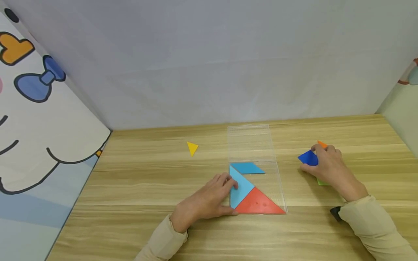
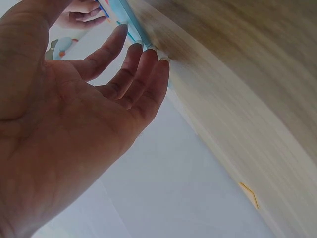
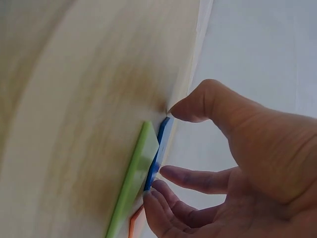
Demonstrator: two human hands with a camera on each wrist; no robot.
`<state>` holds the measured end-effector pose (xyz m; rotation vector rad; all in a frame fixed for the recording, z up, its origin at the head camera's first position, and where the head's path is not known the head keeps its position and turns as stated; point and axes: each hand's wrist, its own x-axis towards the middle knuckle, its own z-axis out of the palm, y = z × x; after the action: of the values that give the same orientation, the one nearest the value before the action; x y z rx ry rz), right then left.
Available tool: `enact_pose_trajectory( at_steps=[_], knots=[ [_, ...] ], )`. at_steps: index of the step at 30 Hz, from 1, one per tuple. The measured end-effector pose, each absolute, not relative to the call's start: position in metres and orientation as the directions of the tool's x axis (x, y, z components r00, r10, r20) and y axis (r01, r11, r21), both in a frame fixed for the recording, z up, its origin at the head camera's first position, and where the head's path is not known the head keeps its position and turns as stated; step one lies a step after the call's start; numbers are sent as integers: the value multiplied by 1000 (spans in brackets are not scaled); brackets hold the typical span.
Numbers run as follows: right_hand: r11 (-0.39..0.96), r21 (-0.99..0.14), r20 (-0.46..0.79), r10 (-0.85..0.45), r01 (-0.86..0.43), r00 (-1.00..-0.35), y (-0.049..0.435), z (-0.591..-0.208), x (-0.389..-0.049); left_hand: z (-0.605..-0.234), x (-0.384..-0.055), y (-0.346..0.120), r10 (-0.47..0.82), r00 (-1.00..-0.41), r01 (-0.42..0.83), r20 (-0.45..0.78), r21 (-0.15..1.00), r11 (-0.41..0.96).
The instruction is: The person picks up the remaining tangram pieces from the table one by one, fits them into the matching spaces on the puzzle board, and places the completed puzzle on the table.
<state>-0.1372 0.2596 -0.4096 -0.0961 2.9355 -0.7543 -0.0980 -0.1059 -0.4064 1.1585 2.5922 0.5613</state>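
My left hand (image 1: 213, 197) rests at the left edge of a clear hinged case (image 1: 277, 188), its fingertips on a light blue tangram triangle (image 1: 242, 186) and its thumb by the lower left corner. Beside that triangle in the case lie a red triangle (image 1: 259, 203) and a blue parallelogram (image 1: 247, 168). Over to the right, my right hand (image 1: 330, 165) pinches a dark blue tangram piece (image 1: 307, 158) between thumb and fingers; the hand covers part of it. A green piece (image 3: 131, 173) and an orange piece (image 1: 322, 144) lie right by it, mostly hidden from the head view.
A small yellow triangle (image 1: 192, 148) lies on the wooden table (image 1: 130, 174), to the left of the case's raised-side lid panel (image 1: 249, 143). A pale cloth wall (image 1: 209, 65) stands along the back, and a cartoon-printed panel (image 1: 65, 127) borders the left.
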Motion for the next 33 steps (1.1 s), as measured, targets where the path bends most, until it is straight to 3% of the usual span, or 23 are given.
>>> enact_pose_trajectory(
  at_steps=[23, 33],
  knots=[
    [863, -502, -73, -98, -48, -992, 260, -410, -138, -406, -99, -106, 755, -651, 658, -75, 440, 611],
    [886, -420, 22, -208, -197, -978, 265, -414, -141, -406, -100, -106, 758, -649, 661, -65, 445, 604]
  ],
)
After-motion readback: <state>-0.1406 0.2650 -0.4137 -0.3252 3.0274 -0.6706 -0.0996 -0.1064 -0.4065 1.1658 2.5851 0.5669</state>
